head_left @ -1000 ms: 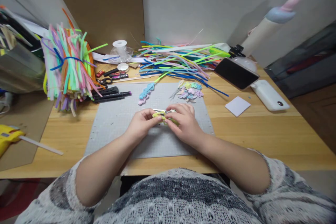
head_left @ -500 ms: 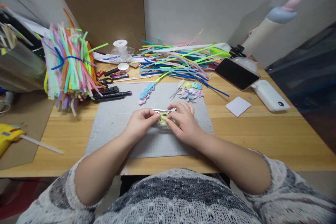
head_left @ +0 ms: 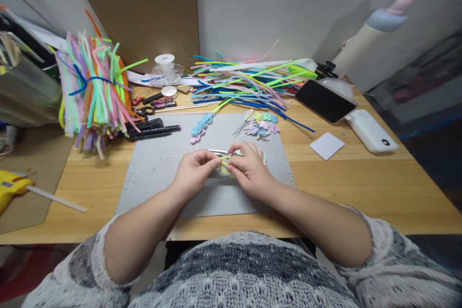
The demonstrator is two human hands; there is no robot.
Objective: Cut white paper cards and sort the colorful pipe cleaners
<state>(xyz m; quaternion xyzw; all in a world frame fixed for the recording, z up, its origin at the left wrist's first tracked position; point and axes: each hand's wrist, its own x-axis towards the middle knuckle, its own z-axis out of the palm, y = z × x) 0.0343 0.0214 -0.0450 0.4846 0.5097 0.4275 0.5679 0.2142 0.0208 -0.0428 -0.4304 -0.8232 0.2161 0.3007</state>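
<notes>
Between my two hands is a short yellow pipe cleaner (head_left: 224,163), bent into a small loop. My left hand (head_left: 197,168) pinches one end between thumb and fingertips. My right hand (head_left: 250,167) pinches the other side, its fingers curled. Just behind the fingers lies a pair of metal scissors or pliers (head_left: 216,152), mostly hidden by my hands. Everything rests over a grey cutting mat (head_left: 151,178). Farther up the mat are a blue and pink pipe-cleaner flower stem (head_left: 202,127) and a small pile of pastel pipe-cleaner flowers (head_left: 263,125) with thin wire stems.
Loose pipe cleaners (head_left: 245,82) spread along the wall. A tied bundle of pipe cleaners (head_left: 96,91) stands at left, beside black markers (head_left: 155,131). A yellow glue gun (head_left: 12,187) lies far left. To the right are a phone (head_left: 325,101), white power bank (head_left: 373,131) and white card (head_left: 327,146).
My right fingers have shifted slightly on the yellow pipe cleaner, and its loop looks a little smaller. My left hand stays nearly still.
</notes>
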